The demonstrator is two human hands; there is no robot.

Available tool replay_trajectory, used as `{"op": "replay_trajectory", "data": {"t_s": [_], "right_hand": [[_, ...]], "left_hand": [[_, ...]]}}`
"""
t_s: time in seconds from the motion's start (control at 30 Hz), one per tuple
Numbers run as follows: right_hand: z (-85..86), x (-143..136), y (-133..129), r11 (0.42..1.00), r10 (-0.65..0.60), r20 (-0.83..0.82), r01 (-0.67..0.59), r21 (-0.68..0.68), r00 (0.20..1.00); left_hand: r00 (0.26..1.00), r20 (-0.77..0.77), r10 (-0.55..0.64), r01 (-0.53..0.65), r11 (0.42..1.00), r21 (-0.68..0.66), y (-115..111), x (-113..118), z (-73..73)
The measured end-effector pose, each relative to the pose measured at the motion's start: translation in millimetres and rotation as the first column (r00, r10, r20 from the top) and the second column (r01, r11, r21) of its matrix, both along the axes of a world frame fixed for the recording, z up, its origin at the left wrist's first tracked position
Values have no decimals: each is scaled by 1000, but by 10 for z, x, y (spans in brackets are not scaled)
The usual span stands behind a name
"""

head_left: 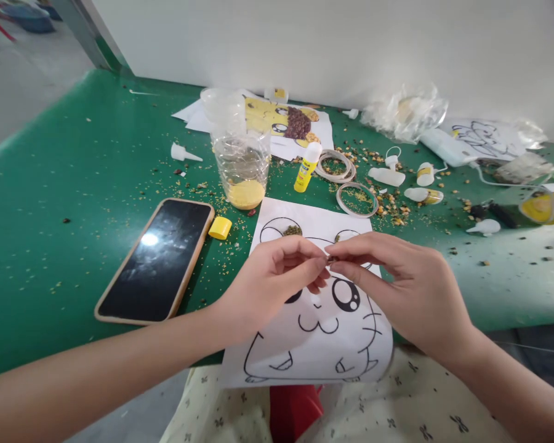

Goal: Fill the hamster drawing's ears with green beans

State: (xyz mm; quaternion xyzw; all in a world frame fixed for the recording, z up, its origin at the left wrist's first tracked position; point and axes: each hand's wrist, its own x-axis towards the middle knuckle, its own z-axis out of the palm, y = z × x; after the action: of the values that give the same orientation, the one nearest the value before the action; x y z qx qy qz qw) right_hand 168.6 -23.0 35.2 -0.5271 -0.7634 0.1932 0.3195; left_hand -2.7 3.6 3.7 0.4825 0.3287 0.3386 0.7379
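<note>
My left hand (274,280) and my right hand (404,280) meet fingertip to fingertip above a sheet of paper with a black-outline cartoon hamster (317,357). Pinched between thumbs and forefingers are some small brown seeds (331,259), partly hidden by the fingertips. On the drawing's left ear sits a little heap of green beans (292,230); some also show at the right ear, mostly behind my right hand. The sheet's lower part hangs over the table edge, above my lap.
A phone (157,261) and yellow cap (220,228) lie left. Beyond the sheet stand a plastic cup (242,160) of yellow grain and a glue stick (308,167). Tape rolls (357,200), glue bottles (386,177), scattered seeds and a seed-covered picture (290,120) lie behind.
</note>
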Motion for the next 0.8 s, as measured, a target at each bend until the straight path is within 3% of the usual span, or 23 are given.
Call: {"op": "replay_trajectory", "data": {"t_s": [0.13,0.27,0.5,0.8], "right_hand": [[3,-5,-26,999,-45,-40,44,-16,998],[12,4,-64,1000,8,-41,-7,13,999],[27,14,-118,1000,24,-81,-25,-8,996],[27,25,-154,999,-35,-28,35,28,999]], "left_hand": [[1000,-17,2,-1,999,52,-18,-2,26],[998,-66,-14,22,993,116,-35,-2,37],[957,-251,-148,214,941,263,-73,-37,76],[914,-404,-46,252,844,474,-65,-47,69]]}}
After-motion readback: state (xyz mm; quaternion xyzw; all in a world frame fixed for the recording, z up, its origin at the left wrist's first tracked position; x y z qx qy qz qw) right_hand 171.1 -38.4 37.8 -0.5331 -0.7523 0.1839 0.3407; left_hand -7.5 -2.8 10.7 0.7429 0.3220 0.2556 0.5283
